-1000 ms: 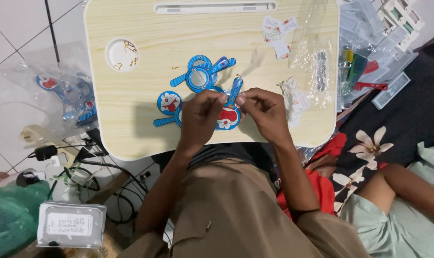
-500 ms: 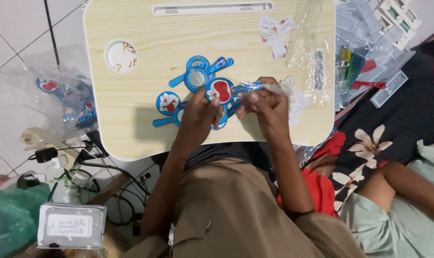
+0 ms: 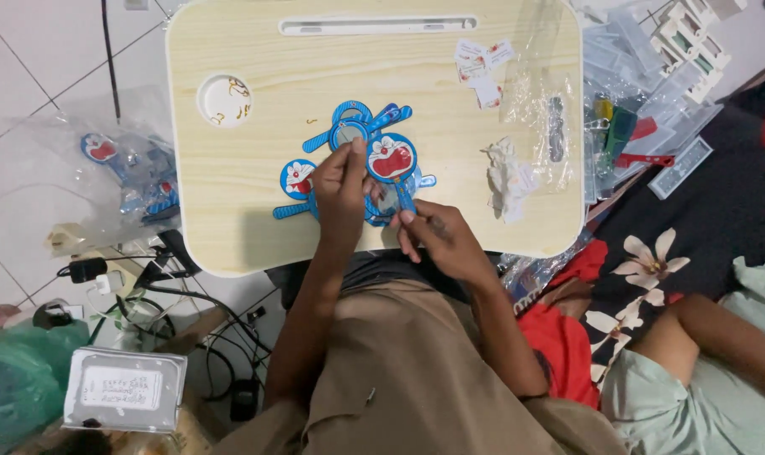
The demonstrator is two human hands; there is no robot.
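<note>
The right hand (image 3: 439,238) pinches the thin blue handle of a round hand mirror (image 3: 391,160) with a cartoon cat face on its back, thumb and forefinger closed on the stem just below the disc; the mirror lies low over the small wooden lap table (image 3: 231,168), its disc near the table's middle; the left hand (image 3: 342,187) rests beside it, fingers drawn together on the disc's left edge, though whether it grips anything else is hard to tell; more blue mirrors (image 3: 353,128) of the same kind lie fanned beneath and around, one small one (image 3: 298,179) just left of the left hand; the piece looks light, stiff plastic, smooth and apt to slip, with a glass side likely to scratch or crack; the handle and the rim seem the safest holds, keeping fingers off the reflective face; a crumpled clear wrapper (image 3: 507,173) lies to the right.
</note>
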